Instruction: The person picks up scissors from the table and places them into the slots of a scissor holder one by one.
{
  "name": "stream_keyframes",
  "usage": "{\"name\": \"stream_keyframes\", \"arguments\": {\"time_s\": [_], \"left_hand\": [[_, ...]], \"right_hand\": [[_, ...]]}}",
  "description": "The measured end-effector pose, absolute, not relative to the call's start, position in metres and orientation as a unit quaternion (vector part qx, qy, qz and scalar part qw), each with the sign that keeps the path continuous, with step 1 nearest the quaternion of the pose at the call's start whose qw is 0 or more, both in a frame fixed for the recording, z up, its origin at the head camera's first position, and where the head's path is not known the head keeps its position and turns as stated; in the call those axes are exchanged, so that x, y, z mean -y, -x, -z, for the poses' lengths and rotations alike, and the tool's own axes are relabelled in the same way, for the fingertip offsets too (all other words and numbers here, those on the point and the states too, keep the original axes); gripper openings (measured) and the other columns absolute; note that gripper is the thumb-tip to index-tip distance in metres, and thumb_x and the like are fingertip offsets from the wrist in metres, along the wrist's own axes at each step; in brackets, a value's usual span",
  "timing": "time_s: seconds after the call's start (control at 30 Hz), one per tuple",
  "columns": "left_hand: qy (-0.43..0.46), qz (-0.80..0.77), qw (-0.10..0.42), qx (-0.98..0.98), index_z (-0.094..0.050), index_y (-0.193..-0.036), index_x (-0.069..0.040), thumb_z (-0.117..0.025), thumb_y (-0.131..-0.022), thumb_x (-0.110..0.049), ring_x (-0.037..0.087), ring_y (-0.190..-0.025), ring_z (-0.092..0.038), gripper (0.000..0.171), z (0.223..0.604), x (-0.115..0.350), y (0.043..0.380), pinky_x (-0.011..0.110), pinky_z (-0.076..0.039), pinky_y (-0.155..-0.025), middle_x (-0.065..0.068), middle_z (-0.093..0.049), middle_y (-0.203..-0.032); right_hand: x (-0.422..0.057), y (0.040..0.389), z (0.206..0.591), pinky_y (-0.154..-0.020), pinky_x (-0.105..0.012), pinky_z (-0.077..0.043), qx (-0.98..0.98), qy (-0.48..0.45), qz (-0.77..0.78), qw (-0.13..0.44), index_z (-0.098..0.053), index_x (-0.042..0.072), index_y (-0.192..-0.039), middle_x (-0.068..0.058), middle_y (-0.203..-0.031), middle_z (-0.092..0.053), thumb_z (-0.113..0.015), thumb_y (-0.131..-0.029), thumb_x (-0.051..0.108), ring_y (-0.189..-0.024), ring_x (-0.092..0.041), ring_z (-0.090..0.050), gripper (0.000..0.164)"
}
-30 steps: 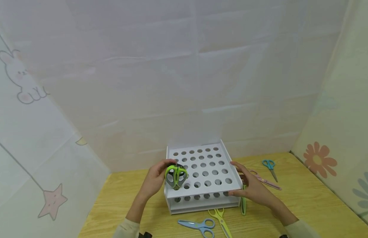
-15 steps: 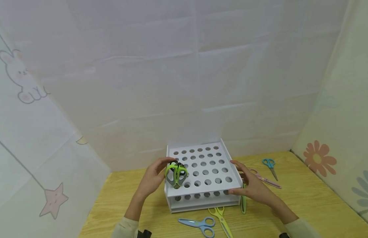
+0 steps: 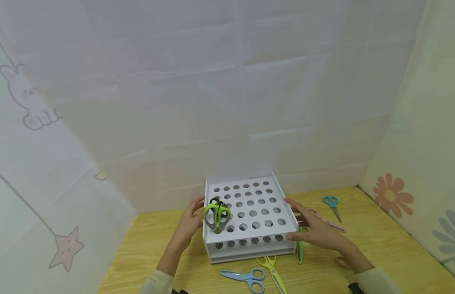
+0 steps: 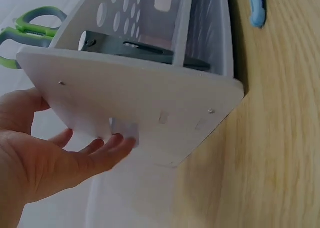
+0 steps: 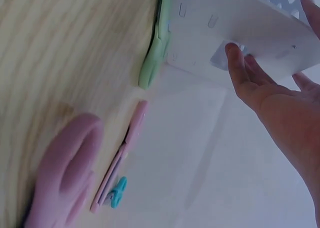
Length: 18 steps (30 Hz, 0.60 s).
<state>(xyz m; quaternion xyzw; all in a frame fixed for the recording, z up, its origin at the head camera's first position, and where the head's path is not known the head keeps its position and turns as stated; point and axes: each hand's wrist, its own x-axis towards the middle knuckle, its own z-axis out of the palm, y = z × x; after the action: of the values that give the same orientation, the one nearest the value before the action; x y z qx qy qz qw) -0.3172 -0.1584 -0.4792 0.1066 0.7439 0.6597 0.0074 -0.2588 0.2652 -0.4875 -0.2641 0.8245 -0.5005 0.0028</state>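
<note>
A white rack with rows of round holes stands on the table. Green-and-grey scissors sit handles-up in a front-left hole, and black-handled scissors show just behind them. In the left wrist view a dark blade or sheath reaches down inside the rack. My left hand lies along the rack's left side, fingers loosely bent near the slot in its panel. Against the right side is my right hand, fingers spread, fingertips by the slot there, thumb near the front corner.
Blue scissors and yellow scissors lie before the rack. Green scissors lie beside its right side. Farther right are pink scissors and teal-handled scissors. Another pink handle shows near my right wrist. A sheeted wall stands behind.
My left hand has drawn back from the scissors' handles to the rack's left side. The right hand has shifted slightly, its thumb moving right along the front edge. The rack stays put.
</note>
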Motion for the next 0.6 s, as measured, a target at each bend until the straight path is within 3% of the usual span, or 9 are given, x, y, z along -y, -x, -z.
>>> {"name": "stream_keyframes", "arguments": {"time_s": [0.1,0.27,0.47,0.6], "left_hand": [[-0.095,-0.685,0.018,-0.722,-0.042,-0.154,-0.010,-0.064,-0.102,-0.026,0.034,-0.120,-0.058,0.058,0.484,0.156,0.318,0.045,-0.055,-0.087,0.019,-0.045,-0.149],[-0.073,-0.700,-0.032,-0.710,-0.049,-0.149,-0.007,-0.058,-0.104,-0.015,0.032,-0.116,-0.060,0.047,0.487,0.149,0.316,0.043,-0.056,-0.085,0.022,-0.052,-0.142],[-0.044,-0.650,-0.118,-0.749,-0.057,-0.145,-0.004,-0.055,-0.103,-0.011,0.034,-0.119,-0.058,0.042,0.487,0.137,0.313,0.043,-0.051,-0.092,0.022,-0.061,-0.134],[-0.032,-0.646,-0.131,-0.752,-0.057,-0.144,-0.004,-0.055,-0.102,-0.012,0.035,-0.130,-0.051,0.043,0.488,0.135,0.308,0.049,-0.044,-0.103,0.021,-0.061,-0.135]], "right_hand": [[-0.269,0.259,0.485,-0.095,-0.041,-0.052,-0.827,0.276,0.490,0.006,-0.018,0.018,-0.164,-0.023,-0.144,-0.047,-0.083,-0.087,0.020,-0.118,-0.040,-0.057,0.100],[-0.277,0.259,0.477,-0.095,-0.048,-0.051,-0.828,0.291,0.479,0.007,-0.023,0.015,-0.162,-0.023,-0.143,-0.049,-0.082,-0.088,0.019,-0.119,-0.041,-0.058,0.094],[-0.289,0.256,0.474,-0.091,-0.042,-0.054,-0.828,0.310,0.467,0.001,-0.031,0.006,-0.158,-0.025,-0.137,-0.053,-0.077,-0.093,0.018,-0.114,-0.033,-0.062,0.081],[-0.294,0.254,0.477,-0.088,-0.044,-0.055,-0.834,0.318,0.450,-0.027,-0.040,-0.003,-0.150,-0.025,-0.130,-0.058,-0.074,-0.094,0.012,-0.108,-0.029,-0.064,0.067]]}}
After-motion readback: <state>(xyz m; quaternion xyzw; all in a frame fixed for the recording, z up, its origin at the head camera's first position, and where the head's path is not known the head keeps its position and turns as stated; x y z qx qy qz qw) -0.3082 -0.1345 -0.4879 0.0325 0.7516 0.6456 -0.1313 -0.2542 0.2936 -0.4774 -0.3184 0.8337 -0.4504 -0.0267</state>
